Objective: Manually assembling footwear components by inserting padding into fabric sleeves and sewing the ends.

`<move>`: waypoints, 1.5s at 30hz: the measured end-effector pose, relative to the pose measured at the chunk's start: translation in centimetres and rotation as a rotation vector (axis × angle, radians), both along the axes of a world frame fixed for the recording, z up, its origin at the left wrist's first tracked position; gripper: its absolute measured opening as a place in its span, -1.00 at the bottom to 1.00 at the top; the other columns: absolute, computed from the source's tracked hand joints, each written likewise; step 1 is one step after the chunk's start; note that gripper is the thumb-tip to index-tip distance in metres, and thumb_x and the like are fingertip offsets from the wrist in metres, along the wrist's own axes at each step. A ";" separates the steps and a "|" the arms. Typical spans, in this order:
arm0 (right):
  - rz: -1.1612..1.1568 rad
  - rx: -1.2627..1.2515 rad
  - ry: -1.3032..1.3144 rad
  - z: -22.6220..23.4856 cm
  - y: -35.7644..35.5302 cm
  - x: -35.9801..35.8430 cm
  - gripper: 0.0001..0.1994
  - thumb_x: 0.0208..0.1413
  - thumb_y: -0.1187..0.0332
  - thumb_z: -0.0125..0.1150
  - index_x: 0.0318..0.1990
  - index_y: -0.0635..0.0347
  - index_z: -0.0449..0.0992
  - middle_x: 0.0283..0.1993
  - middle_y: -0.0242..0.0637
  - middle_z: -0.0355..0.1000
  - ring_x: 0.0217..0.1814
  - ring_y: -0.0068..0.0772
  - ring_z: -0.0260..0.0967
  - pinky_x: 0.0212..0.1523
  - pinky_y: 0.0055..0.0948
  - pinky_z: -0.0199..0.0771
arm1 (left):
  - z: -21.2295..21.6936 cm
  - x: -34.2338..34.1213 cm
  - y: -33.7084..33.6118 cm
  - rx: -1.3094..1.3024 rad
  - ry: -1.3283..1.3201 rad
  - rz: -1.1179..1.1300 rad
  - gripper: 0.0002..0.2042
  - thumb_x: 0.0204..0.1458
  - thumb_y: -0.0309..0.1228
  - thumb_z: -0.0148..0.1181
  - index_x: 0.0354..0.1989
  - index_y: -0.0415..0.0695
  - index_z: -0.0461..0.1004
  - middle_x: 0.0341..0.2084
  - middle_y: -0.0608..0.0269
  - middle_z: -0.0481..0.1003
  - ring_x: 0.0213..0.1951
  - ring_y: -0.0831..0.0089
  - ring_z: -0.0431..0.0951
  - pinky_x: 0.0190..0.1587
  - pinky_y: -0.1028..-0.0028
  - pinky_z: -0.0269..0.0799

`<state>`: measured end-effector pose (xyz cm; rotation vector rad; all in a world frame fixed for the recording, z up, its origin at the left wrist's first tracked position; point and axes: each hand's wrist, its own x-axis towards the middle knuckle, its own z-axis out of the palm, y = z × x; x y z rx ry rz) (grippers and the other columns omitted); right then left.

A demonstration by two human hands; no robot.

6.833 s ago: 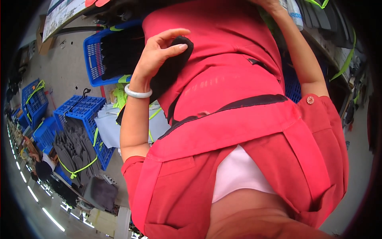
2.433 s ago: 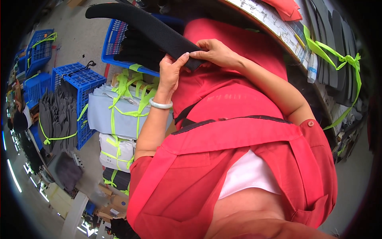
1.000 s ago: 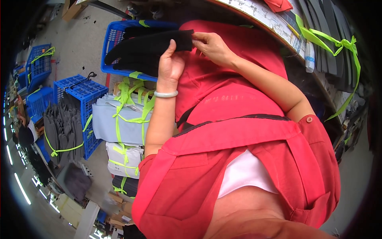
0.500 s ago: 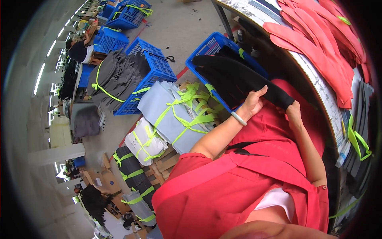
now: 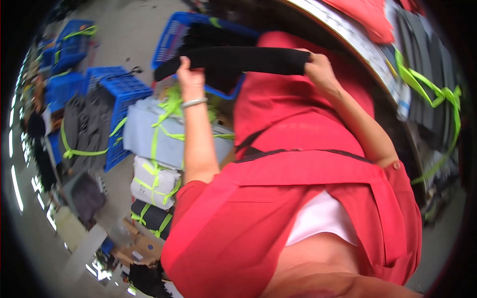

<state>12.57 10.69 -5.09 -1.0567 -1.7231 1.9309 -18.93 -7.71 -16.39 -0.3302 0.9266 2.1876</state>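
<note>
Mostly bundles on the floor at the person's left: a big pale grey-blue bundle (image 5: 149, 136) tied with neon green straps, a smaller whitish one (image 5: 151, 184) just below it, then a black roll (image 5: 149, 218) strapped the same way. Brown cardboard boxes (image 5: 136, 243) sat further down. A long white printed sheet (image 5: 357, 44) ran along the table edge upper right.

Grey concrete floor (image 5: 126, 35), crowded with stock; workbench at right.

On the floor: blue plastic crates (image 5: 119, 92), one holding dark grey pieces strapped in green band (image 5: 82, 131); pale grey bundles (image 5: 159, 136) tied with lime strapping, a white bundle (image 5: 154, 181) and a black one (image 5: 149, 216) just beside; flattened cardboard (image 5: 141, 243) nearby. Bench (image 5: 357, 37) carries red pieces (image 5: 370, 12) and strapped grey stacks (image 5: 432, 74).
</note>
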 end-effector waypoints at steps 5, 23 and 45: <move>0.035 -0.068 -0.047 0.9 -0.7 1.8 -0.81 0.04 0.51 0.25 -0.17 0.33 0.61 -0.15 -0.45 0.51 -0.14 -0.65 0.40 -0.08 -0.61 0.38 | -2.4 -1.2 -0.3 -0.106 -0.053 -0.015 -0.78 0.13 -0.36 0.19 -0.11 -0.21 0.48 -0.17 0.06 0.56 -0.10 0.14 0.58 -0.02 0.10 0.56; 0.459 0.186 -0.143 0.7 3.6 2.4 -0.69 0.26 0.21 0.12 -0.18 0.34 0.58 -0.23 -0.38 0.51 -0.17 -0.64 0.38 -0.09 -0.59 0.41 | 6.2 15.3 5.0 -0.052 0.152 -0.568 -0.80 0.03 -0.63 0.25 -0.16 -0.28 0.49 -0.28 0.19 0.58 -0.24 0.42 0.61 -0.10 0.44 0.57; 0.385 0.029 -0.275 -0.5 1.1 -2.8 -0.78 0.20 0.25 0.21 -0.29 0.25 0.46 -0.52 -0.41 0.46 -0.55 -0.69 0.37 -0.53 -0.65 0.33 | 7.1 16.4 5.2 0.036 0.244 -0.781 -0.77 0.10 -0.67 0.10 -0.06 -0.41 0.44 -0.20 0.00 0.55 -0.26 0.26 0.63 -0.14 0.38 0.63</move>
